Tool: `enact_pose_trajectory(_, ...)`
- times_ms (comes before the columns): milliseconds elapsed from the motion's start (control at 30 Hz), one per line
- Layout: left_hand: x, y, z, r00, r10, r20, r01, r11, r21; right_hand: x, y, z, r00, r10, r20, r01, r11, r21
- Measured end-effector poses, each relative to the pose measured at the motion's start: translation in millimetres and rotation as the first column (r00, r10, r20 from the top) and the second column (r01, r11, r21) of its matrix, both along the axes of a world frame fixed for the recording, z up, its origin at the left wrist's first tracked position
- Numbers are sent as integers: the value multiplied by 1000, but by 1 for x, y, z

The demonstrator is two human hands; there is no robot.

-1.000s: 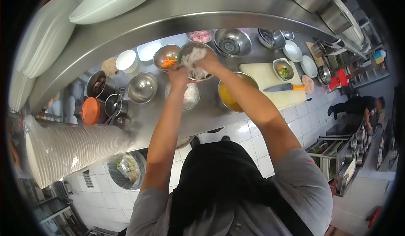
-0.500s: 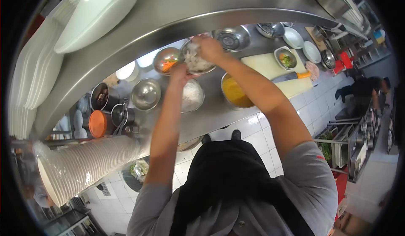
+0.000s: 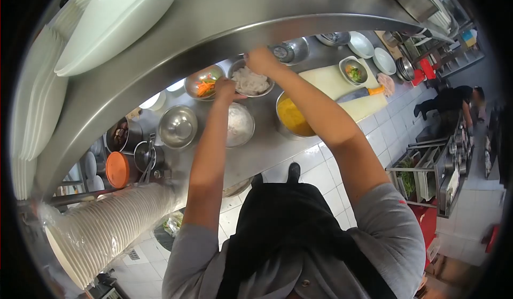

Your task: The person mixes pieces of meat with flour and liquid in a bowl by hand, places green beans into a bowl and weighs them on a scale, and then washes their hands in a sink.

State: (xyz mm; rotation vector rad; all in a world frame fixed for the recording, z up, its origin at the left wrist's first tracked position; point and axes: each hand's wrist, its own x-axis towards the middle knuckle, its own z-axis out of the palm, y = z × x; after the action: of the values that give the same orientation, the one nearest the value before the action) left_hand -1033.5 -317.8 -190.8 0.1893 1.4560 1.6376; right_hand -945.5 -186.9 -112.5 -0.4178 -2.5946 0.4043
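Note:
A steel bowl of pale, whitish strips [image 3: 250, 82] stands at the back of the steel counter. My left hand [image 3: 227, 89] grips the near left rim of that bowl. Over its far rim, close under the shelf edge, is my right hand [image 3: 262, 61], its fingertips hidden or too small to make out. Left of the bowl is a steel bowl with orange and green vegetable strips [image 3: 206, 87]. In front sits a bowl of white powder [image 3: 238, 125]. A pot of yellow liquid [image 3: 293, 116] stands to the right.
An orange-handled knife [image 3: 360, 93] lies on a cutting board [image 3: 326, 81], beside a small bowl of chopped vegetables [image 3: 354, 72]. An empty steel bowl [image 3: 178, 127] is at left, near stacked containers [image 3: 115, 219]. The steel shelf [image 3: 224, 29] overhangs the counter. A person [image 3: 454, 102] bends at far right.
My right hand has come up out of the pale strips to the bowl's far side. My left hand stays at the bowl's rim. The whole view has shifted slightly.

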Motion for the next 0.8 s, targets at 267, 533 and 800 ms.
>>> enact_pose_trajectory(267, -19, -14, -26, 584, -119, -803, -59, 980, -188, 26, -21, -6, 976, -214, -30, 47, 346, -937)
enact_pose_trajectory(533, 32, -265, -28, 926, 358, -122, -379, 876, -298, 162, -157, -120, 819, 239, 522, 219, 710, -669)
enact_pose_trajectory(800, 33, -249, -39, 889, 447, -98, -456, 843, -286, 120, -163, -146, 908, -124, 400, 414, 112, -904)
